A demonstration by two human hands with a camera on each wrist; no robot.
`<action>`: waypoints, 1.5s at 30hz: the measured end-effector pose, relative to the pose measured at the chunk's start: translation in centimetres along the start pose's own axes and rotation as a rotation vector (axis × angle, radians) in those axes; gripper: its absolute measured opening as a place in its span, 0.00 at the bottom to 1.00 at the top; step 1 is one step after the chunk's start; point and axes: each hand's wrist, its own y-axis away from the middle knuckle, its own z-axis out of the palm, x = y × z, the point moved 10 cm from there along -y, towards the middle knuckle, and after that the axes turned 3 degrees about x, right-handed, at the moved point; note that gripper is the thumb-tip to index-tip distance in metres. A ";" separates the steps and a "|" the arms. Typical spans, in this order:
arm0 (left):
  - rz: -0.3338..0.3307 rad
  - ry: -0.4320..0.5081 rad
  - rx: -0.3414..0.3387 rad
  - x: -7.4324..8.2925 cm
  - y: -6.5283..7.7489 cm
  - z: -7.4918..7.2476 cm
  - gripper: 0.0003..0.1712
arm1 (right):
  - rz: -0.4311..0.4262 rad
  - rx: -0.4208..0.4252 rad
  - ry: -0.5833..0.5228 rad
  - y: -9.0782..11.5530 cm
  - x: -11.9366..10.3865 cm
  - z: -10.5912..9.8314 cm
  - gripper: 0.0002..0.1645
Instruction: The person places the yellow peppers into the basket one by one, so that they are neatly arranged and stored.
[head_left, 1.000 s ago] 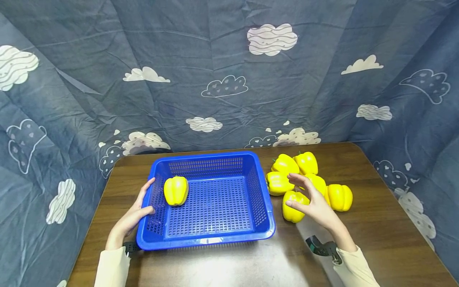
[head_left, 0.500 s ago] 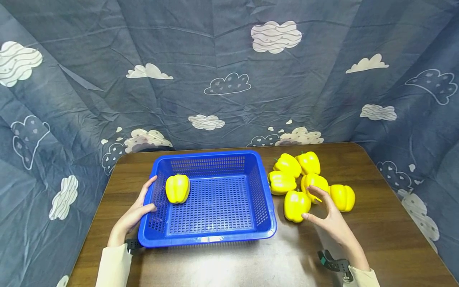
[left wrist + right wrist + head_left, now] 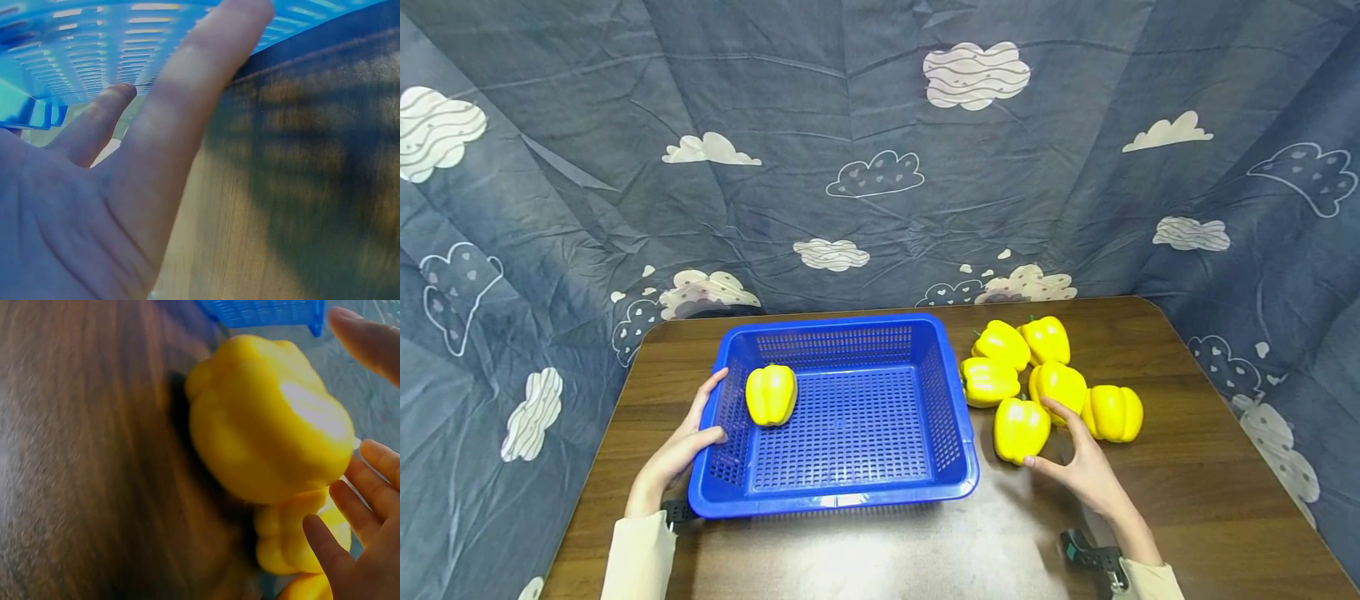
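Note:
My left hand [image 3: 679, 450] holds the blue plastic basket [image 3: 831, 502] by its left side, the thumb lying over the rim. In the left wrist view, fingers [image 3: 165, 125] of that hand stretch along the slotted outer wall. One yellow bell pepper [image 3: 771, 396] sits inside the basket toward the left. On the right, my right hand [image 3: 1086, 462] is spread beside the nearest yellow bell pepper [image 3: 1022, 430], thumb tip right at its lower edge. The right wrist view shows this bell pepper [image 3: 269, 419] between the thumb and the parted fingers [image 3: 325, 544], which are not curled round it.
Several more yellow bell peppers cluster behind the nearest one, among them one [image 3: 990, 382] close to the basket's right wall and one [image 3: 1114, 413] at the far right. The brown wooden table [image 3: 1210, 467] ends at a cloud-patterned curtain [image 3: 880, 242].
My right hand has drawn back from over the bell peppers toward the right, then come in lower beside the nearest one. My left hand and the basket stay in place.

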 end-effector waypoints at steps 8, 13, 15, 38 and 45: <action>0.008 0.008 -0.002 0.0 0.0 -0.1 0.52 | -0.031 0.012 0.075 -0.3 0.4 0.5 0.55; 0.009 0.008 -0.003 0.0 0.0 0.0 0.52 | -0.066 0.030 0.113 -0.2 0.4 1.0 0.56; 0.013 0.010 -0.003 0.1 0.0 0.0 0.52 | -0.071 0.039 0.113 -0.2 0.4 1.1 0.56; 0.012 0.016 -0.003 0.0 -0.1 -0.1 0.52 | -0.093 0.113 0.101 -0.5 -2.9 -0.7 0.55; 0.016 0.015 -0.002 -0.1 -0.1 -0.1 0.52 | -0.130 0.131 0.103 -1.0 -4.2 -1.1 0.55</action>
